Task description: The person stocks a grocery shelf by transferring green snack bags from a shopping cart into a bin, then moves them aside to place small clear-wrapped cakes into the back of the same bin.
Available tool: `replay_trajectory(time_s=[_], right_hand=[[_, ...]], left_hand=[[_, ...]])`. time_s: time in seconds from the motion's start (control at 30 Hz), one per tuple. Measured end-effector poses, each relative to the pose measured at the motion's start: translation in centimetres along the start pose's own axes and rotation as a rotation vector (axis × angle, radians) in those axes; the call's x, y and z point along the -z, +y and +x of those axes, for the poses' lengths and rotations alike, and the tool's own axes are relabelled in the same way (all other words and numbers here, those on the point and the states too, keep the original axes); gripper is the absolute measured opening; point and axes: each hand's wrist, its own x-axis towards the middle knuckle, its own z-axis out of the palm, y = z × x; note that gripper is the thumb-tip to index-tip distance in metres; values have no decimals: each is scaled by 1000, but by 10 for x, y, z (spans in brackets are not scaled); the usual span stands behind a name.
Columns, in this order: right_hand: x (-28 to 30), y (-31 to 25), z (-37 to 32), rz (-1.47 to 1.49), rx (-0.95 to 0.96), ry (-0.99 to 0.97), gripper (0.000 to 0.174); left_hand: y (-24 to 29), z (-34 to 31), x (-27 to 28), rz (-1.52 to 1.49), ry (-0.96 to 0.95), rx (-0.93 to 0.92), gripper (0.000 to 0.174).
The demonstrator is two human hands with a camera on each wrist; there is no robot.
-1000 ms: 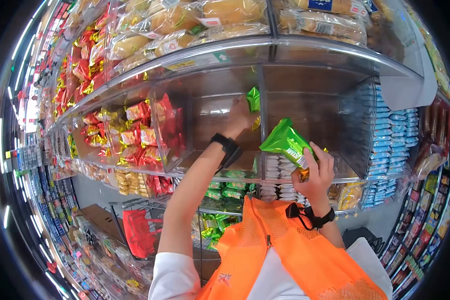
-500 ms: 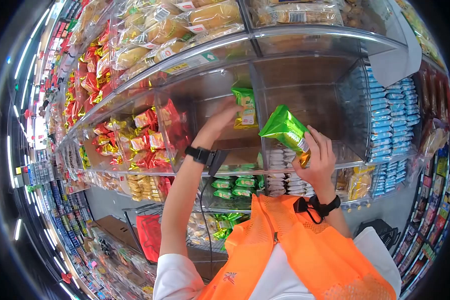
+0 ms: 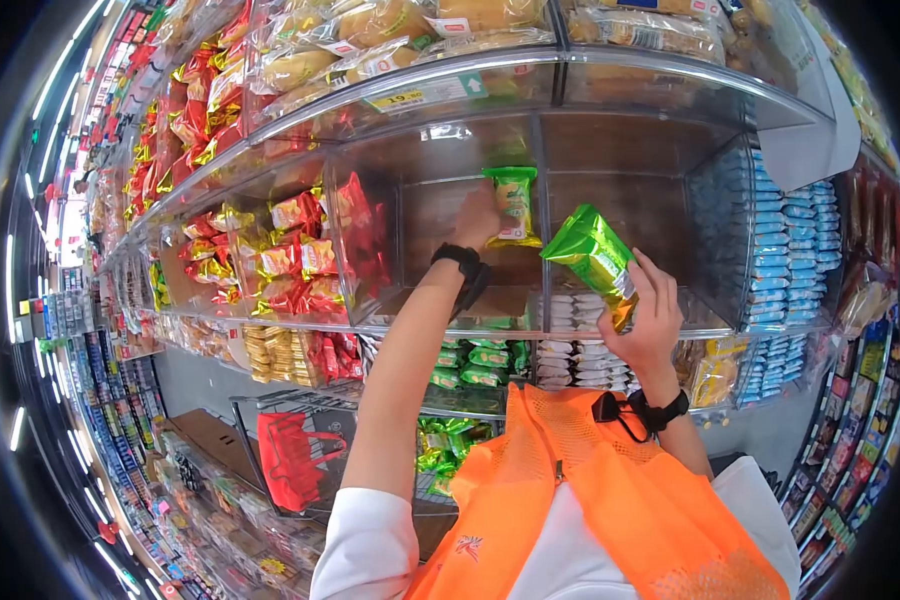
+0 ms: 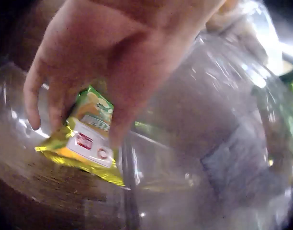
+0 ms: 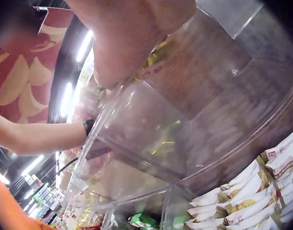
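My left hand [image 3: 478, 218] reaches into the left clear bin and holds a green-and-yellow snack packet [image 3: 513, 205] beside the middle divider. In the left wrist view the thumb lies on one side of that packet [image 4: 91, 139] and the fingers on the other, its yellow crimped end pointing away from the palm. The right hand [image 3: 650, 320] grips a second green snack packet [image 3: 592, 250] by its lower end, tilted over the front of the right bin. In the right wrist view, the right hand [image 5: 137, 33] hides most of its packet.
Clear dividers [image 3: 544, 220] and a front rail [image 3: 620, 333] bound the bins. Red packets [image 3: 300, 250] fill the bins to the left, blue packets [image 3: 780, 240] are stacked right. Bagged bread [image 3: 390, 35] lies above. White packets [image 3: 580, 365] and green ones sit below; a cart [image 3: 290, 460] stands behind.
The left hand's packet has turned to show its front and come down into the left bin, upright. The right hand's packet has tilted and shifted slightly right.
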Motion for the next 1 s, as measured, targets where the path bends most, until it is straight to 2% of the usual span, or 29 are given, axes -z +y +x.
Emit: replay_trajectory(time_s=[0.07,0.17,0.3,0.4,0.5,0.6,0.7,0.8,0.9,1.0], right_hand=[[0,0,-1,-6,3,1,69],[0,0,0,-17,26,-12,69],[0,-2,2,-20,39,-24,68],[0,-3,3,-18,52,-27,67],[0,-5,4,-23,47,-30,66],[-1,-4,3,-25,47,-29,65],[-1,-4,4,-31,56,-27,65],[-2,-6,5,-37,41,-64,65],[-2,-6,4,-21,41,-69,64],[-2,-7,4,-26,47,-58,64]], left_hand=[[9,2,6,104,15,33,73],[28,-15,34,274,40,17,56],[1,-6,34,428,350,-312,32],[6,6,29,370,152,-315,39],[13,11,13,379,252,-259,40],[11,8,8,613,428,-330,36],[8,-3,0,649,362,-236,39],[10,-5,2,584,272,-221,44],[21,0,-1,502,421,-228,47],[24,5,-1,521,439,-214,50]])
